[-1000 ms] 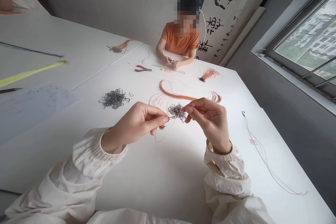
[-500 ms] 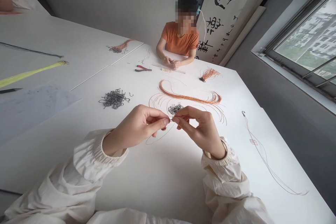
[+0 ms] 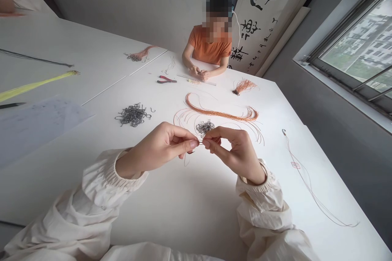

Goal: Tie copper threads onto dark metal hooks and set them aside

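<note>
My left hand (image 3: 165, 144) and my right hand (image 3: 234, 151) meet above the white table (image 3: 190, 208), fingertips almost touching. Each pinches one end of a small dark metal hook (image 3: 199, 142). A thin pale line (image 3: 185, 160) hangs in a loop under my left fingers. Just behind my fingertips lies a small heap of dark hooks (image 3: 205, 127). Beyond it a long bundle of orange line (image 3: 220, 112) curves across the table.
A bigger pile of dark hooks (image 3: 133, 114) lies to the left. A finished hook with line (image 3: 301, 171) trails along the right edge. Red-handled pliers (image 3: 167, 80) and another orange bundle (image 3: 243, 86) lie near a person in orange (image 3: 210, 47) working opposite. Yellow strands (image 3: 36, 85) lie far left.
My right hand has drawn in from the hook heap to meet my left fingertips. The loop of line under my left hand has shrunk.
</note>
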A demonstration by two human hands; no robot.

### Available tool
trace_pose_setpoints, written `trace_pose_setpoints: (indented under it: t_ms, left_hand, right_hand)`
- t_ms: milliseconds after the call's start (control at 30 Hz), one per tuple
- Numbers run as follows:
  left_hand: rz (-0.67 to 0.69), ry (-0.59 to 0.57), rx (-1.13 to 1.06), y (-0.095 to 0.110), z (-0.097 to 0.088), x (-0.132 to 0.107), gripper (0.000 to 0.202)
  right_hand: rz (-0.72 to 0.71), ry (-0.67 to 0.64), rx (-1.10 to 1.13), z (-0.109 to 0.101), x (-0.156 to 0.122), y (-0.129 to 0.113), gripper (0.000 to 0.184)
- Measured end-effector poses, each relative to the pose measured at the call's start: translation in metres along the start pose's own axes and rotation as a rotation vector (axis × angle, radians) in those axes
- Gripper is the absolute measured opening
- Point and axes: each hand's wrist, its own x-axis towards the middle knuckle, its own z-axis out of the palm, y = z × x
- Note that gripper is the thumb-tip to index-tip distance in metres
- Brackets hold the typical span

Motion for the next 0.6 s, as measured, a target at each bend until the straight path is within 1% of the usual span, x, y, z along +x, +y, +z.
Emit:
trace_pose_setpoints:
  t_ms: [167, 267, 400, 500, 600]
  left_hand:
    - [0.009, 0.049, 0.109, -0.0028, 0.0009, -0.0018, 0.023]
    - [0.017, 0.024, 0.115, -0.0048, 0.0000, -0.0028, 0.022]
    - [0.002, -0.022, 0.087, -0.0062, -0.0013, -0.0031, 0.019]
    - [0.004, -0.028, 0.077, -0.0057, -0.0007, -0.0027, 0.019]
    - [0.035, -0.024, 0.097, -0.0040, 0.0004, -0.0031, 0.022]
  right_hand:
    - [0.050, -0.029, -0.012, -0.0012, 0.0002, 0.0002, 0.009]
    - [0.083, -0.052, 0.005, -0.0022, 0.0002, 0.0009, 0.009]
    - [0.080, -0.102, 0.012, -0.0046, 0.0003, 0.0006, 0.008]
    - [0.069, -0.134, 0.019, -0.0062, 0.0004, -0.0007, 0.009]
    - [0.045, -0.153, 0.052, -0.0067, 0.0007, -0.0014, 0.009]
